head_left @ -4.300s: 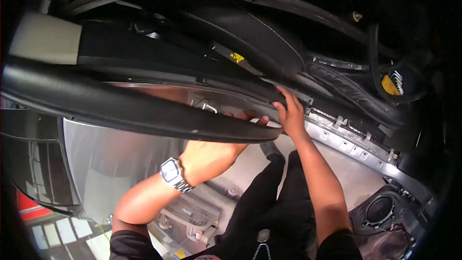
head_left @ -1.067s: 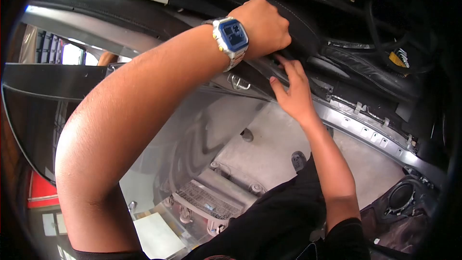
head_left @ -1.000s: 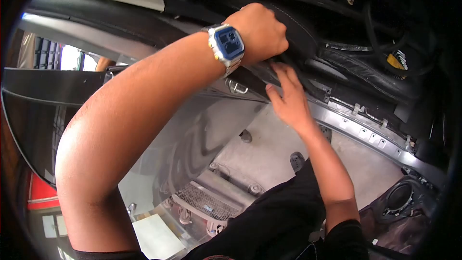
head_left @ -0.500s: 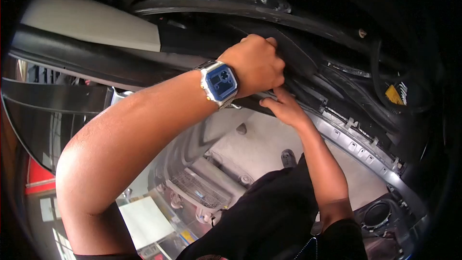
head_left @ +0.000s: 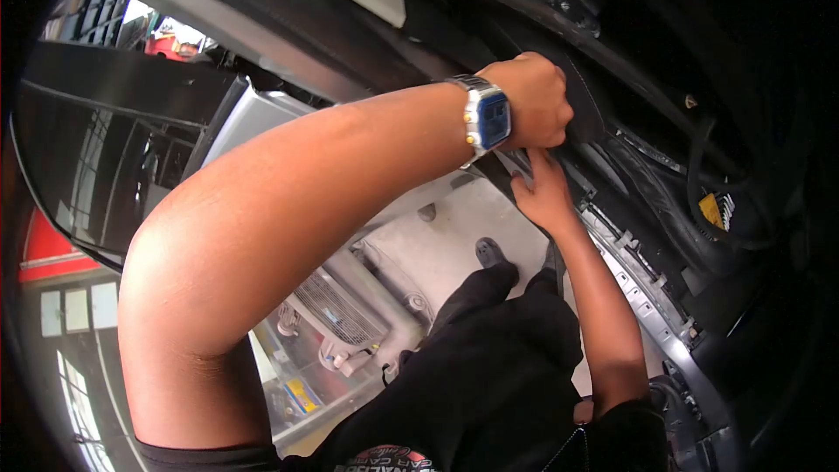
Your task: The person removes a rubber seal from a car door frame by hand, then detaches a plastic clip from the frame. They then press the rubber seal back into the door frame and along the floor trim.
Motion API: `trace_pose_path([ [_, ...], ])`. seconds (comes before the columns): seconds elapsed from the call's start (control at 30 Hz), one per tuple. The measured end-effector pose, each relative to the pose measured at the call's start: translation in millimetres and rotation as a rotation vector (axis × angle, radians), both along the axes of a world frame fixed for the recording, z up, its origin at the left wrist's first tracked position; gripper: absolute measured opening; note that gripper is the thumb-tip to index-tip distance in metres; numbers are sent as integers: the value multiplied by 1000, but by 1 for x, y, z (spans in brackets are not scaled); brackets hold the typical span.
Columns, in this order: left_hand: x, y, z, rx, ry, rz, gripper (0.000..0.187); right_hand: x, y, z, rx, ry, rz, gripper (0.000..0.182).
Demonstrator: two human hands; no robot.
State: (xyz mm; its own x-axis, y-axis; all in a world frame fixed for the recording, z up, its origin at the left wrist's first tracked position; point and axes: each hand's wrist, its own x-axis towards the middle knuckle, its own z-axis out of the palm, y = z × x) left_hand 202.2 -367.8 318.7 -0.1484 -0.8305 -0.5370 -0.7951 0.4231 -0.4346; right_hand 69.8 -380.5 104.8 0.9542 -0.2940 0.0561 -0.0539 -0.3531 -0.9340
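Note:
My left hand (head_left: 536, 100), with a silver watch (head_left: 490, 120) on its wrist, is closed in a fist against the dark interior panel (head_left: 568, 92) of a car. Whatever its fingers hold is hidden under the palm. Just below it, my right hand (head_left: 546, 190) has its thumb and index finger on either side of a dark trim strip (head_left: 500, 177) along the door opening. The index fingertip disappears beneath my left hand. The silver sill (head_left: 642, 293), with clip slots, runs down to the right of my right forearm.
A side mirror or dark glass panel (head_left: 83, 149) stands at left. Below lie a large dusty part with a mesh grille (head_left: 336, 310) and a yellow-blue box (head_left: 301, 395). Black hoses and a yellow tag (head_left: 712, 210) hang at right. My feet (head_left: 491, 253) stand on the pale floor.
The view has turned and shifted, so both hands appear farther right. They keep nearly the same grip and stay together at the panel. More of my legs shows.

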Motion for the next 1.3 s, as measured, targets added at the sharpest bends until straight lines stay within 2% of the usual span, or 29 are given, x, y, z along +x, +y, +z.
trace_pose_path([
  [0.07,0,0,0,9,-16,-26,8,-2,0,3,7,-126,-13,66],
  [0.2,-2,-1,6,26,9,-45,10,-4,3,10,-70,-108,-23,67],
  [0.27,-1,0,7,2,43,-36,8,-2,4,16,83,126,-36,71],
  [0.3,0,0,7,-15,81,-35,6,-3,5,16,75,124,-30,71],
  [0.53,-2,-3,7,66,60,-32,17,-4,27,-34,192,-126,-173,74],
  [0.6,-3,-2,5,54,53,-44,17,-2,27,-20,225,-146,-196,75],
  [0.67,-1,2,4,-11,58,-53,11,0,20,-5,292,85,-132,76],
  [0.7,-1,2,3,-72,66,-73,8,2,20,-8,294,83,-130,76],
  [0.73,-1,-3,2,43,49,-60,16,2,19,-13,239,38,-107,78],
  [0.8,0,-4,2,53,58,-62,16,3,18,-10,183,-12,-84,80],
  [0.87,-1,-4,3,60,66,-63,16,3,16,-2,88,98,-43,88],
  [1.0,-2,-4,6,70,55,-54,16,6,16,5,-14,152,-52,89],
  [1.1,-3,-5,8,98,52,-39,16,12,9,6,65,152,-11,91],
  [1.17,-3,-5,7,118,44,-24,17,13,5,13,302,238,-6,90],
  [1.3,-2,-4,5,59,48,-44,18,4,11,2,380,186,-33,86],
])
